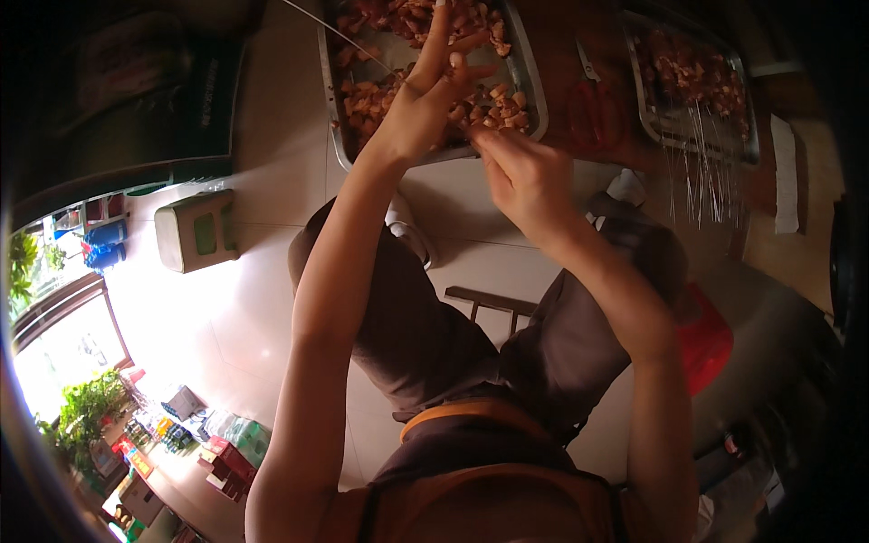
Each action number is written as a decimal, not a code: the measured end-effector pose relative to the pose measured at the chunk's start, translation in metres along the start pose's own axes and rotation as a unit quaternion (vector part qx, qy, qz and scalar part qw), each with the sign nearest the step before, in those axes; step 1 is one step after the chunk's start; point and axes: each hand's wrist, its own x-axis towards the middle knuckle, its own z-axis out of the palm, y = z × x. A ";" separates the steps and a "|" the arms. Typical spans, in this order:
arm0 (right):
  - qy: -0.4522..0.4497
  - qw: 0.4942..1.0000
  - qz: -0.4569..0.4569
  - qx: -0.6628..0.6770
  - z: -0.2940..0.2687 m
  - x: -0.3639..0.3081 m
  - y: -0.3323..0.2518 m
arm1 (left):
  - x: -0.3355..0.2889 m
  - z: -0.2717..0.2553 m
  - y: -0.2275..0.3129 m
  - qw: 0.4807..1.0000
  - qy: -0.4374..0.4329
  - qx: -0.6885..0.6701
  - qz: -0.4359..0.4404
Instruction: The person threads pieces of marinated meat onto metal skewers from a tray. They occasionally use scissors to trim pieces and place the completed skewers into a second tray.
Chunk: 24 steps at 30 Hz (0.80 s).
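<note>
A thin metal skewer (337, 33) slants from the upper left edge down to my left hand (427, 98), then disappears behind it. That hand closes on the skewer over the metal tray (540, 104), one finger stretched away from me and others reaching right. Small pieces of raw meat (507, 109) lie in the tray, in heaps at its far and near parts. My right hand (529, 172) is pinched at the tray's near rim, close to my left hand. What its fingertips grip is too small and dark to make out.
Red-handled scissors (593, 109) lie right of the tray. Beyond them, a second tray (641, 100) holds meat on several skewers (701, 172), their bare ends over its near edge. A pale stool (195, 231) stands on the left. Something red (706, 339) is beside my right leg.
</note>
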 end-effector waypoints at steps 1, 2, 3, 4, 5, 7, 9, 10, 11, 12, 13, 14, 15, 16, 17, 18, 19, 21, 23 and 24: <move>0.001 1.000 -0.005 -0.010 0.000 -0.001 -0.002 | 0.000 -0.004 -0.002 1.000 0.000 0.000 -0.003; 0.002 1.000 -0.009 -0.019 -0.001 -0.001 -0.003 | -0.002 -0.010 -0.003 1.000 -0.011 0.015 -0.021; 0.025 1.000 -0.006 0.009 -0.004 -0.001 0.001 | -0.002 -0.015 0.000 0.998 -0.020 0.053 -0.013; 0.048 0.998 -0.002 0.037 -0.007 0.001 0.008 | -0.004 -0.021 0.004 0.995 -0.030 0.090 -0.004; 0.071 0.995 0.001 0.066 -0.011 0.002 0.014 | -0.004 -0.024 0.008 0.991 -0.039 0.128 0.004; 0.104 0.974 0.127 0.158 -0.027 0.003 0.021 | -0.005 -0.026 0.034 0.997 0.027 0.066 0.006; 0.126 0.956 0.173 0.198 -0.044 0.008 0.028 | -0.001 -0.058 0.039 0.989 0.137 0.050 -0.009; 0.129 0.951 0.188 0.210 -0.049 0.007 0.031 | -0.005 -0.054 0.040 0.967 0.251 0.012 0.032; 0.131 0.945 0.203 0.222 -0.052 0.006 0.035 | -0.006 -0.064 0.034 0.966 0.239 0.096 0.031; 0.132 0.939 0.219 0.231 -0.053 0.004 0.039 | -0.007 -0.071 0.032 0.958 0.223 0.177 0.030; 0.120 0.942 0.226 0.219 -0.053 0.003 0.041 | -0.007 -0.077 0.029 0.944 0.206 0.258 0.029; 0.108 0.944 0.233 0.207 -0.054 0.000 0.042 | -0.015 -0.077 0.021 0.943 0.137 0.292 0.080; 0.095 0.947 0.237 0.196 -0.052 0.000 0.043 | -0.022 -0.067 0.019 0.936 0.105 0.329 0.058; 0.095 0.945 0.242 0.201 -0.051 -0.001 0.043 | -0.026 -0.058 0.014 0.928 0.072 0.364 0.037; 0.095 0.942 0.246 0.206 -0.050 -0.002 0.042 | -0.028 -0.051 0.009 0.917 0.038 0.397 0.016; 0.094 0.940 0.252 0.210 -0.050 -0.004 0.042 | -0.029 -0.044 0.006 0.891 -0.003 0.453 0.017; 0.094 0.941 0.251 0.208 -0.051 -0.005 0.043 | -0.030 -0.039 0.003 0.861 -0.043 0.506 0.017; 0.094 0.942 0.247 0.205 -0.055 -0.006 0.046 | -0.028 -0.034 -0.002 0.821 -0.081 0.564 0.023; 0.096 0.941 0.255 0.200 -0.056 -0.006 0.044 | -0.026 -0.033 -0.006 0.812 -0.074 0.578 0.034; 0.098 0.941 0.258 0.198 -0.056 -0.006 0.043 | -0.024 -0.035 -0.004 0.832 -0.064 0.551 0.016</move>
